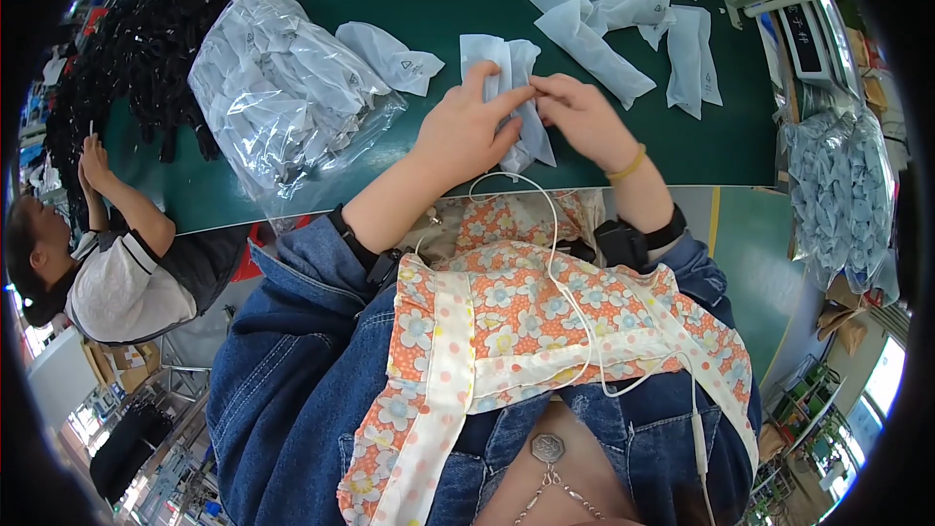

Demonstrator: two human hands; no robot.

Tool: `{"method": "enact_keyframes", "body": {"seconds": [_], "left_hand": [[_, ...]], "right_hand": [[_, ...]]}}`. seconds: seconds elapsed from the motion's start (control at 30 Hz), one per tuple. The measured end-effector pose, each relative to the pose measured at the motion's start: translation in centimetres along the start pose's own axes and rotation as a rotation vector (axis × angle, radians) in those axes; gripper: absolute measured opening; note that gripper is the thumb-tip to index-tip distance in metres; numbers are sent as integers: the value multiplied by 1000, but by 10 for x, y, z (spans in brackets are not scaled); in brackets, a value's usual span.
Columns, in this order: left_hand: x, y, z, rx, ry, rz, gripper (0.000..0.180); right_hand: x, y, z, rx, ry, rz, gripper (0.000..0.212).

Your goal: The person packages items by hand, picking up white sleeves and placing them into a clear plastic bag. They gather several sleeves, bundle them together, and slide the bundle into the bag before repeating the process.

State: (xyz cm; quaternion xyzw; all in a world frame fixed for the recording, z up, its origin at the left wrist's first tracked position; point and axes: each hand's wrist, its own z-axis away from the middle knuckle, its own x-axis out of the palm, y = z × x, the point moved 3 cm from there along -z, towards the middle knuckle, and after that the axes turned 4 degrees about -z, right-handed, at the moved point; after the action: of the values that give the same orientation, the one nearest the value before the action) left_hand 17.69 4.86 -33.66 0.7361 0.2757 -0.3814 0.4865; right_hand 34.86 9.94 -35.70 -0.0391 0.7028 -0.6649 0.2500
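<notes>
Two pale, frosted plastic packets (483, 49) lie side by side on the green table in front of me. My left hand (469, 127) rests over them, fingers spread, one pointing to the far side and another reaching toward my right hand. Thumb and fingers of my right hand (589, 122) are pinched at the edge of the right-hand packet (531, 131). What is inside the packets cannot be made out. Just left of them lies another frosted packet (392, 58). Farther left is a large clear bag (282, 88) stuffed with similar packets.
More loose packets (594, 49) are scattered across the far and right parts of the table (429, 10). Black cords or straps (156, 29) heap up at far left, near a seated co-worker (117, 263). At right stand a scale-like device (813, 39) and a filled bag (842, 195).
</notes>
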Motion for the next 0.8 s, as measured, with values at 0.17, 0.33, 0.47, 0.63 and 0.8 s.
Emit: {"method": "enact_keyframes", "body": {"seconds": [0.17,0.33,0.47,0.63,0.8], "left_hand": [[-2,3,3,-11,1,-35,36],[-2,-1,4,-19,10,-25,36],[-4,-2,5,-19,22,-22,36],[-4,-4,7,-3,44,-29,39],[-6,4,2,-39,-25,6,45]], "right_hand": [[-23,-10,-2,240,131,707,38],[-19,-9,16,22,266,1063,31],[-33,-35,22,-449,408,1266,20],[-30,-24,11,-416,230,1046,13],[5,-26,2,-212,55,601,15]]}}
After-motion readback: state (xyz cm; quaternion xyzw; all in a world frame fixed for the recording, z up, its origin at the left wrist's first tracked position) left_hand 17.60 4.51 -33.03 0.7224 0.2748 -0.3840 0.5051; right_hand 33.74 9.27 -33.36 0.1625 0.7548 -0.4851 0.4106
